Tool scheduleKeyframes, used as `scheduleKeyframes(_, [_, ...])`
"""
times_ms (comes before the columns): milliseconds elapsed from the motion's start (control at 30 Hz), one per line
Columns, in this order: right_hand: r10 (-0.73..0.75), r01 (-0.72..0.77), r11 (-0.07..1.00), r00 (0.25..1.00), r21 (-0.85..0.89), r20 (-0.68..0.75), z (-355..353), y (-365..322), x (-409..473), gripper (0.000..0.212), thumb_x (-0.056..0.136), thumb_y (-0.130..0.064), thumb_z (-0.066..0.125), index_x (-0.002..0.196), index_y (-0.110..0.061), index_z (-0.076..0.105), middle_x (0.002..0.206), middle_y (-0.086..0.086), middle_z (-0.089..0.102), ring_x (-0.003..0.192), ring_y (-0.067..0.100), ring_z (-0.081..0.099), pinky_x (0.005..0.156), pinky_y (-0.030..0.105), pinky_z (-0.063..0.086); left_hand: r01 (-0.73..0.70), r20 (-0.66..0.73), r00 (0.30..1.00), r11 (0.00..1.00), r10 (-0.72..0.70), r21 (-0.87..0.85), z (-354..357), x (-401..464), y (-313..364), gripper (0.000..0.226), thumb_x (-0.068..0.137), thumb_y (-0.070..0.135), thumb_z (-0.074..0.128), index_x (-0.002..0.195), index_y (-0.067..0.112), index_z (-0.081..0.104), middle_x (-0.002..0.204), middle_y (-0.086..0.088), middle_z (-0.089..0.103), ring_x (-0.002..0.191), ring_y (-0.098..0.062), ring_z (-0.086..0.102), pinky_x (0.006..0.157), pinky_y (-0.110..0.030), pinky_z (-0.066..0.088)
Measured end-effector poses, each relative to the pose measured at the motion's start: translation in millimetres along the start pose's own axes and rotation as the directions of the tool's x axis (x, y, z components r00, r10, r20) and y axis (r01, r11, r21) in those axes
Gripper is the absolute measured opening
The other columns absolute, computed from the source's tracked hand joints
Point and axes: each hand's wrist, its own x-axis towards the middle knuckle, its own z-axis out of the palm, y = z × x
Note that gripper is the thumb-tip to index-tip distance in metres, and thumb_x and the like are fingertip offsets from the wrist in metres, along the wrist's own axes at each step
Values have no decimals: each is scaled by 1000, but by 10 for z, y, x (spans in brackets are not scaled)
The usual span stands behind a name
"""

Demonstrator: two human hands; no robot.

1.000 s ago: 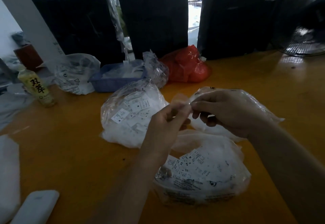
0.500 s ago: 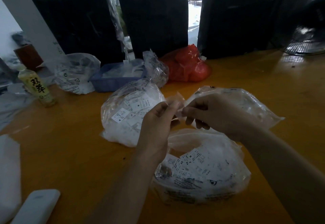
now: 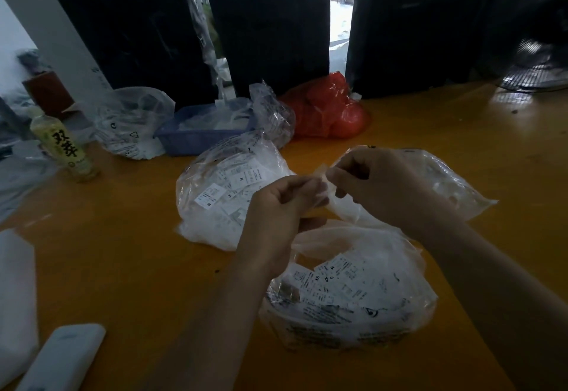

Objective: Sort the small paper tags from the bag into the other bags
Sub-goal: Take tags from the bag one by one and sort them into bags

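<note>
Three clear plastic bags of small white paper tags lie on the orange table (image 3: 123, 267). One bag (image 3: 221, 194) sits left of my hands, another bag (image 3: 353, 292) lies near me under my wrists, and a third bag (image 3: 445, 181) lies to the right behind my right hand. My left hand (image 3: 282, 203) and my right hand (image 3: 378, 184) meet in the middle, fingers curled, both pinching a thin translucent edge of plastic (image 3: 321, 172) that seems to belong to the right bag. Whether a tag is between the fingers cannot be seen.
At the back stand a blue tray (image 3: 196, 138), a small crumpled clear bag (image 3: 273, 114), a red bag (image 3: 329, 111), another clear bag (image 3: 132, 126) and a drink bottle (image 3: 64, 148). Black boxes (image 3: 270, 25) wall the far edge. A white device (image 3: 64, 357) lies near left.
Both hands have drifted slightly left and down together, still pinching the plastic. The bags have not moved.
</note>
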Motion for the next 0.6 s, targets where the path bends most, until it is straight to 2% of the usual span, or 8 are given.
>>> scheduleKeyframes(67, [21, -17, 998, 997, -53, 75, 3, 12, 1, 26, 93, -48, 55, 79, -30, 68, 72, -9, 71, 63, 12, 65, 64, 38, 58, 53, 9, 999, 974, -52, -219, 7, 26, -6, 17, 99, 8, 67, 113, 1, 70, 108, -15, 79, 103, -25, 77, 79, -25, 62])
scheduleKeyframes(133, [74, -62, 993, 990, -101, 116, -19, 37, 15, 27, 99, -43, 54, 83, -27, 68, 69, -10, 72, 59, 7, 65, 59, 29, 52, 87, -9, 995, 931, -97, -355, -10, 58, -21, 14, 98, -1, 62, 111, -2, 69, 106, -19, 78, 100, -29, 78, 83, -26, 62])
scheduleKeyframes(200, [123, -69, 960, 975, -270, 188, -29, 67, 9, 31, 103, -39, 52, 85, -22, 70, 67, -8, 72, 53, 4, 63, 56, 25, 51, 99, -34, 991, 895, -126, -435, -33, 78, -19, 16, 95, -4, 64, 111, -3, 69, 102, -20, 78, 95, -28, 78, 79, -24, 63])
scheduleKeyframes(233, [157, -36, 918, 947, -395, 280, -6, 77, -12, 33, 103, -41, 53, 84, -20, 71, 68, -6, 71, 52, 4, 63, 56, 24, 53, 101, -46, 989, 880, -138, -463, -41, 87, -15, 19, 91, -4, 68, 110, -3, 69, 101, -20, 78, 95, -28, 78, 78, -24, 64])
scheduleKeyframes(300, [258, 85, 809, 838, -582, 480, 124, 100, -98, 37, 97, -49, 61, 75, -20, 66, 68, -5, 66, 55, 7, 60, 60, 24, 55, 105, -65, 986, 868, -155, -486, -49, 94, -6, 32, 77, 3, 77, 108, -2, 71, 103, -19, 79, 97, -28, 78, 77, -27, 65])
scheduleKeyframes(367, [319, 190, 729, 756, -658, 572, 277, 131, -195, 48, 86, -56, 72, 63, -21, 51, 64, -6, 54, 55, 7, 51, 54, 25, 45, 111, -70, 984, 874, -163, -473, -47, 86, -1, 39, 70, 8, 80, 107, 1, 72, 102, -16, 79, 96, -26, 78, 69, -25, 64])
scheduleKeyframes(500, [296, 220, 728, 753, -649, 588, 363, 186, -225, 53, 79, -52, 81, 58, -21, 44, 63, -7, 47, 55, 8, 44, 50, 24, 32, 116, -82, 984, 919, -158, -376, -55, 67, -11, 43, 68, 16, 82, 109, 9, 73, 105, -7, 81, 99, -20, 78, 49, -14, 53])
scheduleKeyframes(600, [277, 188, 751, 780, -633, 561, 312, 173, -177, 33, 81, -48, 81, 80, -18, 65, 71, -8, 51, 66, 12, 53, 59, 27, 42, 125, -75, 985, 934, -158, -335, -58, 58, -20, 42, 70, 18, 81, 111, 11, 71, 108, -5, 80, 100, -20, 78, 41, -10, 42])
